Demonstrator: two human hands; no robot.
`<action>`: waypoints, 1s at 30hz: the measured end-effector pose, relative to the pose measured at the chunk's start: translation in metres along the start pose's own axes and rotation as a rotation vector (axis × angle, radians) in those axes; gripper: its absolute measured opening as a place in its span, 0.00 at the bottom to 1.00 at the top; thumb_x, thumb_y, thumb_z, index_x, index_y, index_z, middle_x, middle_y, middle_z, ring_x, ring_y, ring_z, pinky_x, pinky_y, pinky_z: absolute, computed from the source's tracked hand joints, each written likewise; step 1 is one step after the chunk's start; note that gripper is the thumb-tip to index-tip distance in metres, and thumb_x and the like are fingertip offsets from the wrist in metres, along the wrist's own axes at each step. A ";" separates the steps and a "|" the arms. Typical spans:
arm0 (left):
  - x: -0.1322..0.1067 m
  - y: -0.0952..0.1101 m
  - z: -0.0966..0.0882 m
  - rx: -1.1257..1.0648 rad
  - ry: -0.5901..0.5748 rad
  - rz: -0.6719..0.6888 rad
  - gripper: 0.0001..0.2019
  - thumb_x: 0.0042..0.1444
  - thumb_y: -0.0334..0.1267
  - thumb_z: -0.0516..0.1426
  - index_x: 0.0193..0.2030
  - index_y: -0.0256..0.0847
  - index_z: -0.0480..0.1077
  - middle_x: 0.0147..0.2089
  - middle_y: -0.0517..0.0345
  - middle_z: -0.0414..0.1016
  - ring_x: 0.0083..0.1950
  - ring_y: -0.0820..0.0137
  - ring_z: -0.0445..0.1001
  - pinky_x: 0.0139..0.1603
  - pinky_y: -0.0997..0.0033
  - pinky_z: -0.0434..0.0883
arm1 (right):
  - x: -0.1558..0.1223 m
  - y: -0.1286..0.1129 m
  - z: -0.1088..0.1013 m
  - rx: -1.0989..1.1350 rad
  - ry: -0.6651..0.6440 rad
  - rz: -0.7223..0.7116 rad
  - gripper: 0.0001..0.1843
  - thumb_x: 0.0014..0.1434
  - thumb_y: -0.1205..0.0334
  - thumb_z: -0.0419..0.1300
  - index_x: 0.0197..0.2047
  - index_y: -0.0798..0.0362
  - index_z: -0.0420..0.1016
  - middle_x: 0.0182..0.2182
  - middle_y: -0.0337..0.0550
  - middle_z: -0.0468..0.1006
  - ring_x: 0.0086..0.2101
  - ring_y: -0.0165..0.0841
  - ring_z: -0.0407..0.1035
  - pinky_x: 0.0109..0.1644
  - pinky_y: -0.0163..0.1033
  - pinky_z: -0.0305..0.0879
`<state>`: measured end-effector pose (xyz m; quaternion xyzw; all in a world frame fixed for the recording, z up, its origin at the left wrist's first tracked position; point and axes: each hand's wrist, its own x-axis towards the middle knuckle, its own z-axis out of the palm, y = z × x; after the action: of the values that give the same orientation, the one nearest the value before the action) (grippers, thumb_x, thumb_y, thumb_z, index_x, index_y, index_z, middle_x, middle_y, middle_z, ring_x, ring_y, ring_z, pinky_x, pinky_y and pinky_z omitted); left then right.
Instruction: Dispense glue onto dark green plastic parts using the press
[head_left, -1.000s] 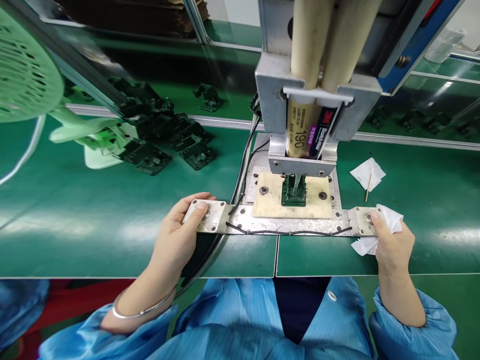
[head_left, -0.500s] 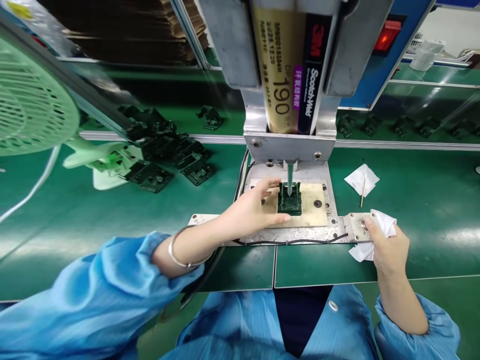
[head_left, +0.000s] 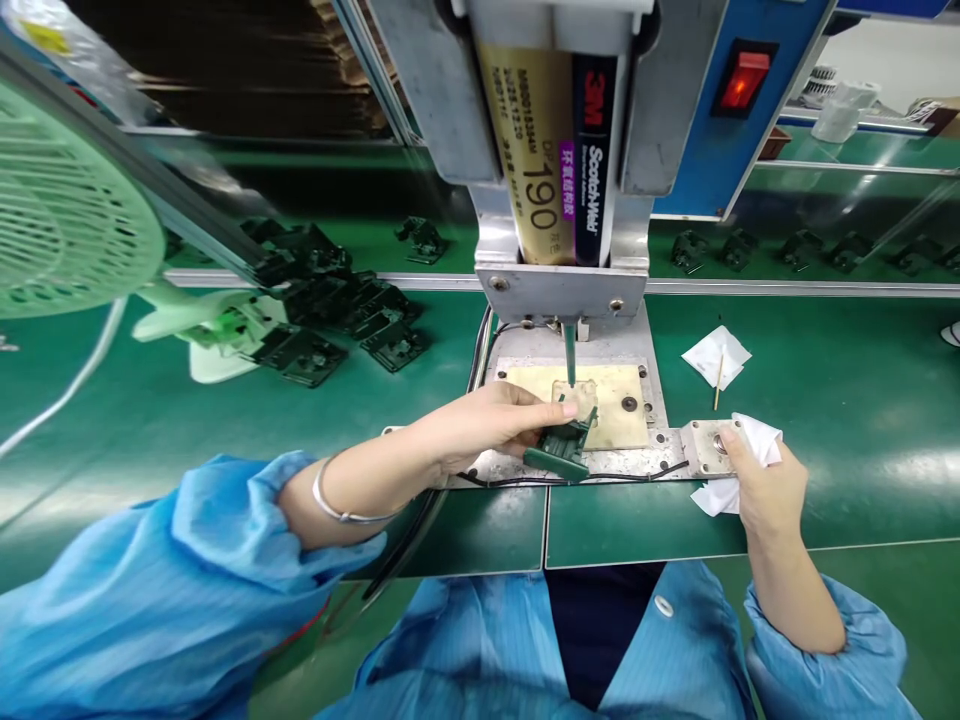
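Observation:
My left hand [head_left: 480,425] pinches a small dark green plastic part [head_left: 561,448] and holds it tilted just above the front edge of the beige fixture plate [head_left: 615,395]. The thin nozzle [head_left: 571,358] of the adhesive dispenser [head_left: 551,150] hangs over the plate, a little behind the part. At the metal tab on the fixture's right end, my right hand [head_left: 754,490] is closed on a crumpled white wipe [head_left: 757,450], with its thumb on the round button [head_left: 718,440].
A pile of similar dark parts [head_left: 337,310] lies at the left beside a green fan [head_left: 67,220]. Black cables [head_left: 480,350] run down the fixture's left side. A folded wipe with a small stick [head_left: 716,355] lies at the right. More parts [head_left: 795,250] sit on the far belt.
My left hand left the fixture's left tab, reached to the part under the nozzle and has lifted it off the plate toward me. The dispenser head has risen. My right hand stayed put.

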<state>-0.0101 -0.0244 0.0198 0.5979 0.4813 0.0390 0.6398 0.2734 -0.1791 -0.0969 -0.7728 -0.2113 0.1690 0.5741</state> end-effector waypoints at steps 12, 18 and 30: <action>-0.072 -0.064 0.046 -0.349 0.199 0.230 0.26 0.42 0.40 0.73 0.48 0.47 0.72 0.50 0.53 0.76 0.54 0.61 0.76 0.42 0.70 0.76 | -0.021 0.002 -0.007 -0.098 0.281 -0.190 0.31 0.49 0.40 0.71 0.43 0.61 0.82 0.32 0.52 0.81 0.33 0.46 0.76 0.35 0.46 0.72; -0.090 -0.059 0.072 -0.084 0.229 0.894 0.32 0.49 0.27 0.69 0.60 0.53 0.68 0.56 0.53 0.75 0.59 0.62 0.75 0.57 0.68 0.77 | -0.096 -0.022 -0.027 -0.228 -0.143 -1.148 0.04 0.59 0.64 0.66 0.39 0.51 0.77 0.25 0.42 0.75 0.24 0.36 0.70 0.27 0.39 0.67; -0.089 -0.045 0.073 0.132 0.260 1.177 0.30 0.49 0.27 0.70 0.58 0.44 0.68 0.49 0.50 0.80 0.53 0.61 0.79 0.58 0.59 0.78 | -0.128 -0.074 -0.007 -0.116 -0.603 -1.372 0.09 0.60 0.73 0.53 0.31 0.52 0.66 0.22 0.39 0.68 0.22 0.32 0.62 0.26 0.39 0.52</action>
<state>-0.0334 -0.1457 0.0216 0.7924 0.1457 0.4292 0.4083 0.1578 -0.2327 -0.0220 -0.4168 -0.8022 -0.0339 0.4263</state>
